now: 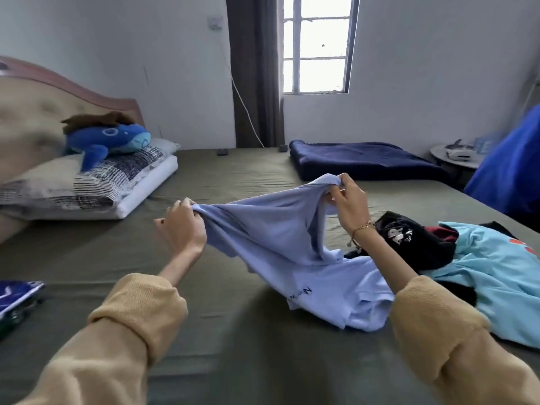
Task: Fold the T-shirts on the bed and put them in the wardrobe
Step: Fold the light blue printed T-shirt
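Fingers (187, 213) of both hands gripping lavender T-shirt (277, 226) — lifted off bed (233, 361)

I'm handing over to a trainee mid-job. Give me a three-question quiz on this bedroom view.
1. True or false: both hands grip the lavender shirt.
2. Which lies nearest the right hand? A. black shirt B. navy blanket C. whale toy
3. Fill in: the whale toy rests on a ____.

Key
1. True: the left hand and the right hand each clutch a bunched edge.
2. A
3. pillow
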The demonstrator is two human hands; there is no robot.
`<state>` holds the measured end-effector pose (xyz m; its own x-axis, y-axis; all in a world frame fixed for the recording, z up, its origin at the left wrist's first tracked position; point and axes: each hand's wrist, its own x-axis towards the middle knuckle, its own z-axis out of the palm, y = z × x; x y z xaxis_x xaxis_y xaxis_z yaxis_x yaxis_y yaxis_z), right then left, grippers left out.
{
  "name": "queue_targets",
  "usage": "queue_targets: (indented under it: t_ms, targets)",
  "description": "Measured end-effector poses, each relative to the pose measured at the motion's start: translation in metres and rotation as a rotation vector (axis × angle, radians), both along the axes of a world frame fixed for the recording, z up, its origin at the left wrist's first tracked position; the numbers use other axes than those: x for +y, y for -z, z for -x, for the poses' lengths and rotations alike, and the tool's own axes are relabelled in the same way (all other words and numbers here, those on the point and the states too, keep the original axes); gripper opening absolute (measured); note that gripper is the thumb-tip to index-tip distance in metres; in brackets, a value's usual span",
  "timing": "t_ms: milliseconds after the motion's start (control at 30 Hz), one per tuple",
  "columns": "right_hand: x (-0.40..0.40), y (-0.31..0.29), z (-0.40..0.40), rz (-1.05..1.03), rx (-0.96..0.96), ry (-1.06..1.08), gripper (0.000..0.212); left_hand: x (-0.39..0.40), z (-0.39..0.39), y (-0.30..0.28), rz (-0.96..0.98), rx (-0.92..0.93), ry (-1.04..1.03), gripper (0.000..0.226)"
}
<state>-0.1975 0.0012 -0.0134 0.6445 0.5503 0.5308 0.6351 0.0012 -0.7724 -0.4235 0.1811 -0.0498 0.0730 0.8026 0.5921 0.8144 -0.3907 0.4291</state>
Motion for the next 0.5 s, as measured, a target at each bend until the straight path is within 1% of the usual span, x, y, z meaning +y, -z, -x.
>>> queue_targets:
  t_ms: [100, 167, 200, 267, 333, 367, 433, 500]
  targets:
    - [0.016, 0.008, 0.017, 0.04, 0.038, -0.062, 0.021, 0.012, 0.04, -0.011, 0.0, -0.113, -0.144, 0.027]
    - [0.025, 0.016, 0.029, 0.142, 0.028, -0.103, 0.019, 0.021, 0.064, -0.012, 0.086, -0.131, -0.205, 0.027]
    - [0.031, 0.022, 0.038, 0.199, 0.035, -0.14, 0.016, 0.024, 0.077, -0.007, 0.15, -0.094, -0.218, 0.028]
    - [0.04, 0.034, 0.051, 0.28, 0.065, -0.223, 0.014, 0.023, 0.093, 0.011, 0.296, 0.058, -0.179, 0.029]
    - [0.047, 0.045, 0.063, 0.351, 0.034, -0.248, 0.018, 0.017, 0.103, 0.033, 0.446, 0.235, -0.146, 0.029]
    - [0.051, 0.051, 0.07, 0.393, 0.014, -0.256, 0.015, 0.013, 0.109, 0.043, 0.515, 0.299, -0.136, 0.029]
    - [0.057, 0.06, 0.08, 0.451, 0.0, -0.28, 0.012, 0.006, 0.111, 0.058, 0.63, 0.371, -0.076, 0.029]
    - [0.061, 0.067, 0.09, 0.481, -0.013, -0.329, 0.007, 0.001, 0.108, 0.067, 0.703, 0.384, 0.048, 0.034]
